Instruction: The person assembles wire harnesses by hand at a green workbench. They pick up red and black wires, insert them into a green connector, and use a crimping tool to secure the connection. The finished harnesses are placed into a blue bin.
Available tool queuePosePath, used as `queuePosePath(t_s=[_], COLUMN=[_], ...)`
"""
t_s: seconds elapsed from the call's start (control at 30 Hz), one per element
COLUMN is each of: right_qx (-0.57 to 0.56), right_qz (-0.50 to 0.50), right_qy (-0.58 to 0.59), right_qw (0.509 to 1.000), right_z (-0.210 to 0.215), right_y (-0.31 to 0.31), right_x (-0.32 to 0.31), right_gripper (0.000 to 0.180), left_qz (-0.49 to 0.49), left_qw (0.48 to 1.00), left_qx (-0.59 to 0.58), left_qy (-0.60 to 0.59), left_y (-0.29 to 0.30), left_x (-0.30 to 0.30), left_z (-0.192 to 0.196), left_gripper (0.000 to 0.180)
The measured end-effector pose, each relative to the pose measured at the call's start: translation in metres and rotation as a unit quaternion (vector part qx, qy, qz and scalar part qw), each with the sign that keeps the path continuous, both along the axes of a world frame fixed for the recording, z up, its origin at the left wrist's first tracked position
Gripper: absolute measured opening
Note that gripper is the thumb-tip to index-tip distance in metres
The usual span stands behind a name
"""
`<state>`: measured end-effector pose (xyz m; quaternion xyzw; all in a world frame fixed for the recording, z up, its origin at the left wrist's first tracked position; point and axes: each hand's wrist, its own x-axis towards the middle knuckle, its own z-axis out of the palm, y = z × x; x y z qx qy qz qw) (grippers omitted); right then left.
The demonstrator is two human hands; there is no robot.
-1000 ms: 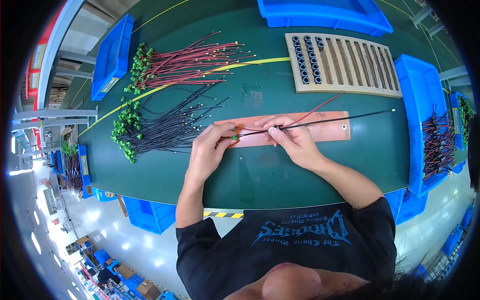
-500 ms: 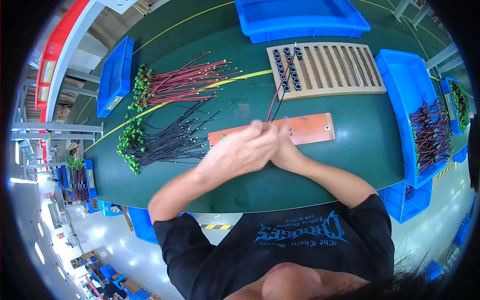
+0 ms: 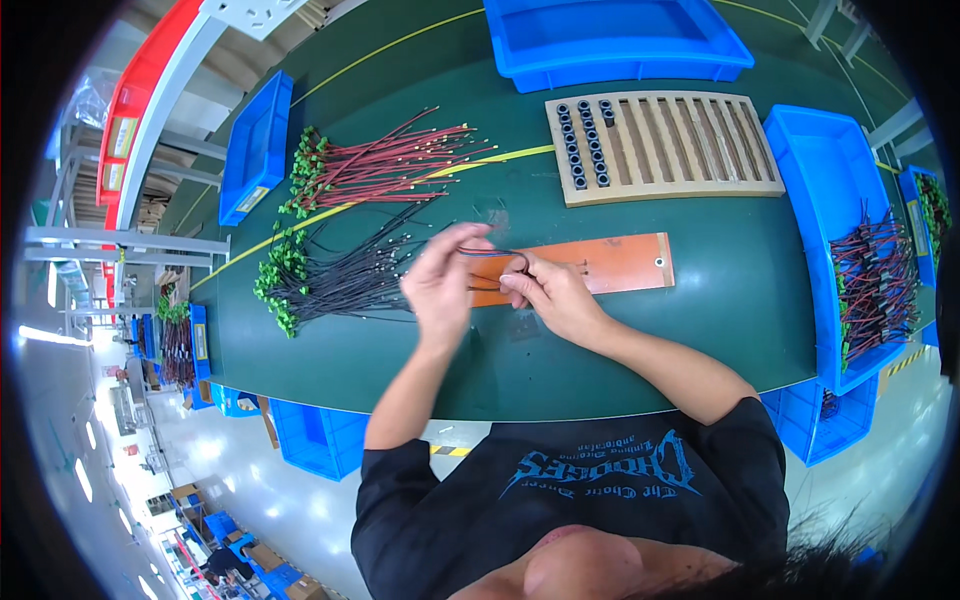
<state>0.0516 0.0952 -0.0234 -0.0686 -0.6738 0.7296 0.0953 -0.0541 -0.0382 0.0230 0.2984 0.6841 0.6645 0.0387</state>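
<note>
Over an orange board (image 3: 625,262) my two hands are a short way apart, with dark and reddish wires (image 3: 495,252) looping between them. My right hand (image 3: 562,300) pinches the wires between thumb and fingers. My left hand (image 3: 440,285) is curled, slightly blurred, at the other end of the loop. What lies inside the fingers is mostly hidden. Left of my hands lies a fanned bundle of black wires (image 3: 350,278) with green connectors (image 3: 277,280). Beyond it is a bundle of red wires (image 3: 390,165), also with green ends.
A tan slotted tray (image 3: 690,188) stands beyond the board, black ring-shaped parts (image 3: 570,145) in its left slots. Blue bins stand at the back (image 3: 620,75), far left (image 3: 255,150) and right (image 3: 805,150); the right one holds finished-looking red and black wire sets (image 3: 875,285).
My hands were together with red and black wire ends sticking up; now they are apart, my left hand further left, and the wires curve between them. The whole view has shifted slightly.
</note>
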Motion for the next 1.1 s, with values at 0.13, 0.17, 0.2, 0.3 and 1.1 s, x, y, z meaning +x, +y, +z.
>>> queuePosePath(t_s=[0.13, 0.17, 0.2, 0.3, 1.1], right_qx=[0.055, 0.071, 0.090, 0.185, 0.207], right_qz=[0.012, 0.020, 0.000, -0.038, -0.032], right_qy=[-0.002, -0.010, 0.013, 0.131, -0.045], right_qw=[0.998, 0.997, 0.996, 0.973, 0.977], right_z=[0.004, 0.005, 0.005, 0.017, 0.014], right_y=[0.001, 0.002, 0.001, 0.002, 0.062], right_x=[0.003, 0.007, 0.007, 0.011, 0.025], right_gripper=[0.015, 0.014, 0.012, 0.012, 0.024], left_qz=[-0.002, -0.008, -0.013, -0.001, -0.070], left_qw=[0.985, 0.981, 0.977, 0.991, 0.982], left_qx=[0.072, 0.086, 0.100, 0.106, 0.080], left_qy=[-0.160, -0.174, -0.188, -0.086, -0.154], left_y=[0.014, 0.016, 0.018, 0.022, 0.016], left_x=[0.026, 0.029, 0.030, 0.027, 0.020], left_z=[-0.032, -0.036, -0.039, -0.042, -0.049], left_gripper=[0.017, 0.016, 0.015, 0.013, 0.013])
